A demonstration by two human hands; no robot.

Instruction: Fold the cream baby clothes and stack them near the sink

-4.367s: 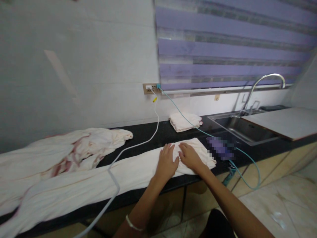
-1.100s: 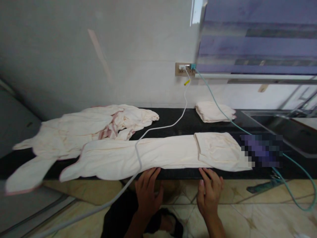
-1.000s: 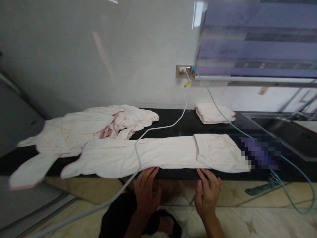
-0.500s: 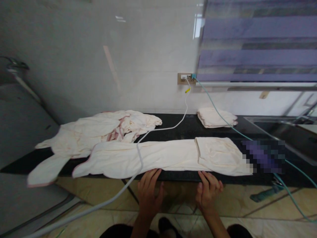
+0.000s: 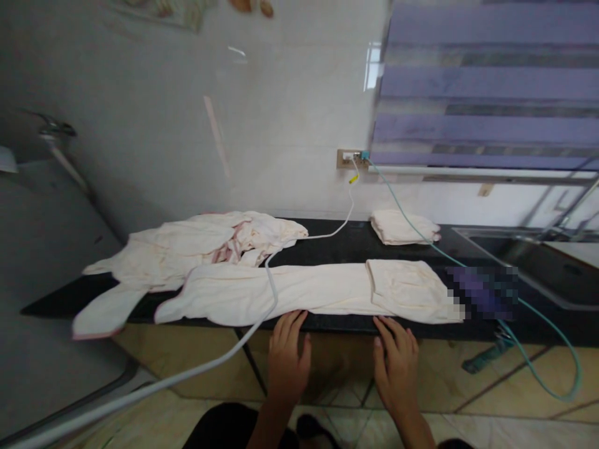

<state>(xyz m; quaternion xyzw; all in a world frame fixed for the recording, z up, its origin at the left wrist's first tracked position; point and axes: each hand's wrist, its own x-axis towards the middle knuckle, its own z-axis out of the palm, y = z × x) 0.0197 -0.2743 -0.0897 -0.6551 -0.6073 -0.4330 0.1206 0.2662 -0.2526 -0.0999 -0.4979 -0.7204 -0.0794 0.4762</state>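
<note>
- Plainly, the biggest risk is the white cable [image 5: 269, 293] — it lies straight across the long cream cloth [image 5: 299, 293] and drops off the counter edge toward the floor, so any folding or pulling of the cloth could snag it and tug the plug at the wall socket [image 5: 349, 158].
- Another risk is the left end of the cloth, which hangs past the black counter [image 5: 337, 246]; a pull from the middle could let that loose end slide off the edge.
- The folded-over right end of the cloth sits just beside a blurred purple object [image 5: 482, 290] with a teal cord [image 5: 407, 218] running to it — a careless sweep could drag cloth over that cord.
- Both hands are open and hold nothing. The left hand [image 5: 287, 358] is palm down, fingers spread and pointing forward, fingertips at the near counter edge just below the cloth.
- The right hand [image 5: 395, 358] mirrors it, fingers loosely splayed, tips at the edge under the folded section; whether they touch the fabric I cannot tell.
- A crumpled cream garment [image 5: 201, 240] and a small folded cloth [image 5: 402, 226] lie farther back, well apart from the hands.
</note>
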